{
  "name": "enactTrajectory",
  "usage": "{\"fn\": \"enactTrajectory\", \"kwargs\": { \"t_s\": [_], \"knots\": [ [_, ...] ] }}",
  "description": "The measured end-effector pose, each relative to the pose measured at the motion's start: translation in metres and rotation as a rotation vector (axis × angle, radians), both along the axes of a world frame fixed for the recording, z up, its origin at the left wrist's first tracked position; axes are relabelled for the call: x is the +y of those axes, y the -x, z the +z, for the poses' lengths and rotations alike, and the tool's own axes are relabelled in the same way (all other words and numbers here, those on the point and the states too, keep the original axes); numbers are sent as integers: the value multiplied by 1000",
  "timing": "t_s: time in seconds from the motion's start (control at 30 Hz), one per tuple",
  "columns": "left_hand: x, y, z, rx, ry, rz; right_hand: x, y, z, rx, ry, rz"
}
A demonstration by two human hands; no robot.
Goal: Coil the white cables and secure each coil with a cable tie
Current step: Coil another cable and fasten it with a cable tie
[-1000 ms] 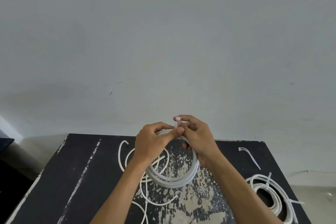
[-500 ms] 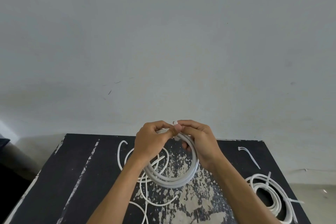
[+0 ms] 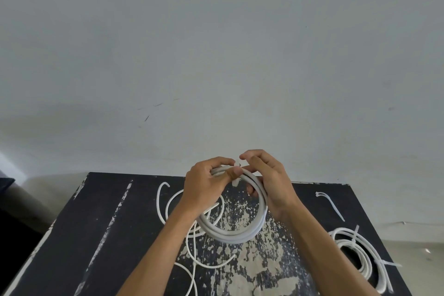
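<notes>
One tied coil (image 3: 360,255) lies done. A second coil (image 3: 236,233) is gripped by both hands (image 3: 204,187) (image 3: 269,185), its tie (image 3: 236,176) seemingly being threaded; loose cable (image 3: 192,255) remains.

Your left hand (image 3: 204,187) and right hand (image 3: 271,182) both grip the cable coil (image 3: 235,230) above mid tabletop (image 3: 79,235), so the centre lane is blocked by your own forearms. Loose cable (image 3: 168,202) sprawls under and left of the coil, running toward the near edge; a low reach there snags on it. Far left tabletop is bare, open pass. On the right, spare cable ties (image 3: 330,204) lie near the far edge, and a tied coil (image 3: 360,255) fills the near right corner with tie tails sticking out. Bare strip between those two. The wall (image 3: 216,55) stands close behind the far edge.
</notes>
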State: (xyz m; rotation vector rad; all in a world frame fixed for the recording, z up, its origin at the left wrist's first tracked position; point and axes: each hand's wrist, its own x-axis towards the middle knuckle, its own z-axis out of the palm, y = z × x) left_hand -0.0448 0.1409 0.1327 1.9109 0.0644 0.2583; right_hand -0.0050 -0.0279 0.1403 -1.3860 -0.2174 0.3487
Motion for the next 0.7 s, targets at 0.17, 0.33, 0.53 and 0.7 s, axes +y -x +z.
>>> {"fn": "enactTrajectory", "kwargs": {
  "t_s": [0.17,0.33,0.53,0.7],
  "knots": [
    [0,0,4,2,-15,-32,3,4,1,-69,36,2],
    [0,2,0,-46,-19,-59,6,4,1,-32,54,-73],
    [-1,0,-4,-18,31,-48,13,4,-2,8,14,-137],
    [-4,-3,0,8,-129,4,14,6,-3,72,2,-148]
  ]
}}
